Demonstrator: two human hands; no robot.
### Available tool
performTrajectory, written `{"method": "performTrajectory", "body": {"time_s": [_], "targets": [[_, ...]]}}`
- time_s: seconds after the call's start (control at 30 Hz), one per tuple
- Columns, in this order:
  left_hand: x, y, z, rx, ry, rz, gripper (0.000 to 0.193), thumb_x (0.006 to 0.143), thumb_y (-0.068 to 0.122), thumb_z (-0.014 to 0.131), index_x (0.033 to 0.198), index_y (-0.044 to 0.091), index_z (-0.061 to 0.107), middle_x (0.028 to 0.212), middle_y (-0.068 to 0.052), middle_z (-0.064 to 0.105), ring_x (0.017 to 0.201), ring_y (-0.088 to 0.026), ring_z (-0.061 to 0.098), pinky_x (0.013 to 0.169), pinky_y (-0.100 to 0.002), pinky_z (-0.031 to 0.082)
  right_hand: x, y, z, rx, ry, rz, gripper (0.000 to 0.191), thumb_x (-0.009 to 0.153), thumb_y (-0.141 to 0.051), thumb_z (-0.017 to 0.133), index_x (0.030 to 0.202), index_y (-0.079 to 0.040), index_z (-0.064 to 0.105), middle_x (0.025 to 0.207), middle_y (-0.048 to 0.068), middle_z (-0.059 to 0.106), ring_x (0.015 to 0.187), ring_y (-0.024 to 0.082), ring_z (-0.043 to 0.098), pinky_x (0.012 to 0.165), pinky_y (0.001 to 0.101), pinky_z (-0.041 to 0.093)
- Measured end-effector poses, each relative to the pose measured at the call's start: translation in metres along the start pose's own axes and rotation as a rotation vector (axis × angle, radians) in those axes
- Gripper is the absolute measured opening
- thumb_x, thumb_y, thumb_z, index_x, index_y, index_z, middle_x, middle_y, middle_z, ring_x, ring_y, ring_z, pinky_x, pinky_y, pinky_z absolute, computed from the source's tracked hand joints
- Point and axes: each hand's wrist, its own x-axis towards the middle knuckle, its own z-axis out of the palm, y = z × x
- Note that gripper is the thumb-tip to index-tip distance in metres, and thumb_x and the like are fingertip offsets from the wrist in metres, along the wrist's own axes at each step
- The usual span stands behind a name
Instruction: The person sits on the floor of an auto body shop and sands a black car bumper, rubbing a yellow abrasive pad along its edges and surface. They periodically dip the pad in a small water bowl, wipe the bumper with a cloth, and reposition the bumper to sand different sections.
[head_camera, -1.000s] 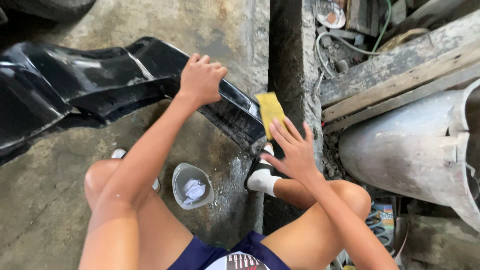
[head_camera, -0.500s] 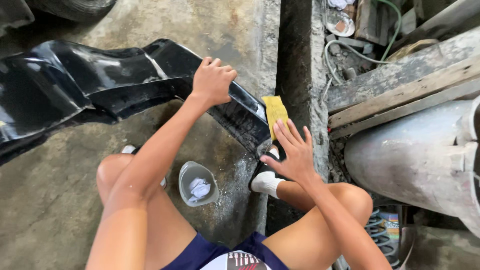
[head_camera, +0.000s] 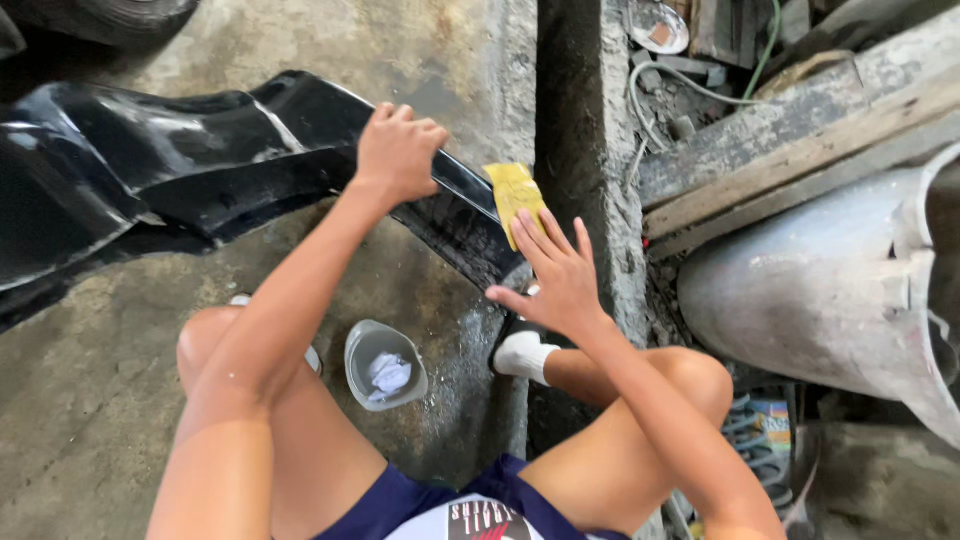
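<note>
A long glossy black car body panel (head_camera: 180, 170) lies across the concrete floor. My left hand (head_camera: 398, 150) grips its upper edge near the right end. My right hand (head_camera: 556, 275) has its fingers spread flat and presses a yellow cloth (head_camera: 514, 195) against the panel's wet right end. Between my knees stands a small grey plastic cup (head_camera: 384, 364) with a white lump in it.
A concrete curb (head_camera: 585, 140) runs up past the panel's end. Right of it lie wooden planks (head_camera: 800, 140), a large grey metal drum (head_camera: 830, 290) and loose wires. A tyre (head_camera: 100, 15) sits at the top left. My white-socked foot (head_camera: 525, 352) rests by the curb.
My right hand has slid slightly along the panel end with the yellow cloth. My left hand keeps its hold on the panel edge. The view has shifted a little.
</note>
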Motion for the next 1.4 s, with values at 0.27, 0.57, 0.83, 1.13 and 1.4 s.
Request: {"method": "performTrajectory", "body": {"time_s": [0.27, 0.57, 0.83, 1.13, 1.4], "targets": [[-0.002, -0.003, 0.011, 0.058, 0.043, 0.030, 0.039, 0.057, 0.035, 0.083, 0.091, 0.018, 0.073, 0.096, -0.001, 0.072, 0.097, -0.025, 0.065, 0.096, -0.041, 0.043, 0.005, 0.000, -0.007, -0.037, -0.030, 0.023, 0.089, 0.083, -0.074, 0.067, 0.144, -0.009, 0.060, 0.151, 0.008, 0.057, 0.148, 0.029, 0.044, 0.122, 0.0627, 0.016], [-0.007, -0.005, 0.012, 0.031, 0.012, 0.031, 0.036, 0.058, 0.034, 0.085, 0.088, 0.018, 0.073, 0.094, 0.000, 0.072, 0.098, -0.026, 0.065, 0.096, -0.042, 0.042, -0.001, 0.003, -0.001, -0.045, -0.044, 0.009, 0.091, 0.081, -0.074, 0.069, 0.144, -0.008, 0.061, 0.152, 0.008, 0.057, 0.148, 0.030, 0.043, 0.120, 0.0635, 0.017], [-0.007, -0.003, 0.012, 0.042, 0.048, 0.052, 0.034, 0.063, 0.033, 0.083, 0.092, 0.019, 0.073, 0.096, 0.000, 0.072, 0.100, -0.025, 0.064, 0.097, -0.040, 0.042, -0.003, 0.000, 0.003, -0.055, -0.027, 0.001, 0.087, 0.084, -0.072, 0.070, 0.143, -0.009, 0.062, 0.152, 0.007, 0.060, 0.148, 0.031, 0.047, 0.122, 0.0617, 0.020], [-0.005, -0.003, 0.014, 0.047, 0.022, 0.038, 0.033, 0.064, 0.035, 0.084, 0.091, 0.018, 0.073, 0.098, 0.002, 0.073, 0.101, -0.024, 0.065, 0.099, -0.039, 0.042, -0.009, 0.006, 0.004, -0.043, 0.003, 0.008, 0.089, 0.087, -0.073, 0.067, 0.147, -0.006, 0.060, 0.153, 0.009, 0.058, 0.148, 0.033, 0.046, 0.121, 0.0624, 0.018], [-0.004, -0.003, 0.016, 0.100, 0.045, 0.029, 0.033, 0.064, 0.036, 0.083, 0.091, 0.019, 0.073, 0.097, 0.003, 0.073, 0.099, -0.024, 0.065, 0.099, -0.040, 0.042, 0.009, -0.001, 0.004, 0.019, 0.033, 0.018, 0.089, 0.088, -0.073, 0.067, 0.146, -0.006, 0.061, 0.154, 0.009, 0.056, 0.150, 0.032, 0.044, 0.123, 0.0618, 0.017]]}}
